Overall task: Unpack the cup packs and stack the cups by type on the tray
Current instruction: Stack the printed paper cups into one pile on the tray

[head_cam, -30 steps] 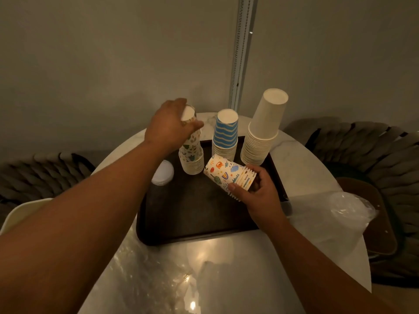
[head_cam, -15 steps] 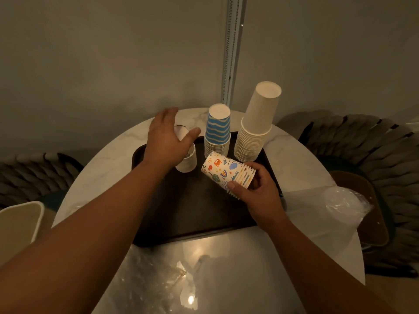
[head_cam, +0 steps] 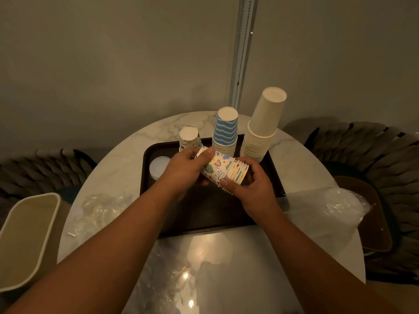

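Observation:
Over the dark tray, both hands hold a sideways stack of colourful patterned cups. My left hand grips the stack's closed end, thumb on top. My right hand grips the rim end from below. Upside down at the tray's back stand a short patterned stack, a blue striped stack and a tall plain white stack. A white lid-like round thing lies at the tray's left.
The tray sits on a round marble table. Crumpled clear wrap lies at the left, a clear plastic bag at the right. A beige bin stands left of the table, woven chairs on both sides.
My left hand left the short patterned stack at the tray's back and came to the closed end of the sideways stack that my right hand holds.

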A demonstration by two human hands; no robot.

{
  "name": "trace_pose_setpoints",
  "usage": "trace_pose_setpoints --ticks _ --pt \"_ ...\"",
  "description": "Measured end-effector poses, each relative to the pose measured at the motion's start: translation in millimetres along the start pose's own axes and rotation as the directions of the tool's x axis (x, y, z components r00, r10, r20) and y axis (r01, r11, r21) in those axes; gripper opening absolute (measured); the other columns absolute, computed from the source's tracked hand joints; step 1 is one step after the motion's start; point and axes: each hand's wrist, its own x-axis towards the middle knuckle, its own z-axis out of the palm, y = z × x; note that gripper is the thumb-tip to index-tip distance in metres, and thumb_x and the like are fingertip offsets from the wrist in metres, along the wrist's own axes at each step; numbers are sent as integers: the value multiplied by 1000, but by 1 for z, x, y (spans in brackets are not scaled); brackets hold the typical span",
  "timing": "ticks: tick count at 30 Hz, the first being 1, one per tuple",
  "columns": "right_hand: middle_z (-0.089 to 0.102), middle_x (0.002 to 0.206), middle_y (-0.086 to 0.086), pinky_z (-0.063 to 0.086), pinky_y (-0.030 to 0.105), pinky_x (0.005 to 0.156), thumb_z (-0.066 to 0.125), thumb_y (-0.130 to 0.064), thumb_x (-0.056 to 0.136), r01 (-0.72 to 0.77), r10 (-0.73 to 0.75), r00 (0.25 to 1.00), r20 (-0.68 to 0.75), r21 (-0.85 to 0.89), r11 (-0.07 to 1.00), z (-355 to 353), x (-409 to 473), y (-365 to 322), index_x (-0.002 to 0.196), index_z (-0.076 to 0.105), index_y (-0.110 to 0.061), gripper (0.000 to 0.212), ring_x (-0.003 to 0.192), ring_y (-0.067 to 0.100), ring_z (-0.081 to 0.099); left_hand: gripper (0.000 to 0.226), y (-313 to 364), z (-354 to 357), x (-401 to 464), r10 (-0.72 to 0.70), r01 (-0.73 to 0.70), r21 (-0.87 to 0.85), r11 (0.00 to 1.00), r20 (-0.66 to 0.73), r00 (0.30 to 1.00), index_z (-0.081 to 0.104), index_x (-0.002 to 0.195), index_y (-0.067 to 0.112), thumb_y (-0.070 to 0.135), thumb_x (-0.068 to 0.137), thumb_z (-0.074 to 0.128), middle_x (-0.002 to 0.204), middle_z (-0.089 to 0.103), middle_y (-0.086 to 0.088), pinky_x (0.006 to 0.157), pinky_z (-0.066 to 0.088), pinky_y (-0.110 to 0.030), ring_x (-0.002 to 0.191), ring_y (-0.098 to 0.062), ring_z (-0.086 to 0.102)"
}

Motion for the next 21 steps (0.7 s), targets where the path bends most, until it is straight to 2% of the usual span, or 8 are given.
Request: trace_pose_setpoints --ticks 3,6,8,11,13,16,19,21 --pt "63 122 -1 56 45 90 85 -57 52 -14 14 1000 -15 14 1000 -1 -2 1 111 55 -42 68 113 16 62 39 8 -2 2 17 -15 59 998 -39 999 62 117 16 43 89 64 103 73 -2 67 57 -27 90 -15 72" --pt "63 122 -1 56 45 88 87 -56 51 -29 30 999 -33 36 999 -5 -3 1 107 56 -46 65 114 17 62 45 29 -12 14 163 -132 160 978 -204 965 60 125 16 42 89 66 113 68 -2 74 58 -30 95 -16 69" --pt "62 122 -4 57 43 88 85 -48 56 -35 35 999 -24 19 999 -8 -4 0 109 53 -44 62 115 16 61 52 47 -24 23 357 -244 358 901 -296 886 54 134 18 42 89 66 126 62 -3 87 55 -34 108 -16 63" --pt "60 120 -8 57 37 87 82 -28 66 -48 48 999 -19 9 999 -10 -4 1 108 50 -43 55 114 15 60 59 67 -37 36 566 -305 634 711 -259 782 46 142 20 41 90 64 140 50 -8 104 45 -43 127 -23 49" --pt "58 121 -8 57 37 87 81 -31 64 -59 58 998 -24 -8 998 -10 -4 1 106 50 -44 54 114 15 59 61 71 -38 44 578 -271 730 628 -204 790 42 146 19 39 92 62 144 45 -11 107 40 -40 131 -26 44" --pt "58 122 -8 57 39 87 79 -40 56 -75 74 997 -33 -14 997 -12 -5 3 109 49 -43 60 114 16 59 62 63 -36 56 527 -210 806 553 -144 838 39 148 17 37 93 61 148 41 -13 107 35 -39 134 -29 40" --pt "57 122 -8 58 37 87 81 -28 66 -80 78 996 -48 -34 996 -14 -3 7 116 48 -36 61 113 15 59 63 47 -33 67 461 -169 827 535 -118 880 39 147 17 37 93 61 147 40 -13 106 36 -39 133 -30 42" --pt "57 122 -8 58 36 87 81 -21 71 -80 78 996 -52 -32 996 -15 -2 10 114 48 -38 57 113 15 59 62 36 -31 74 412 -142 822 552 -121 903 39 147 18 36 92 63 147 40 -12 105 38 -40 132 -31 42"
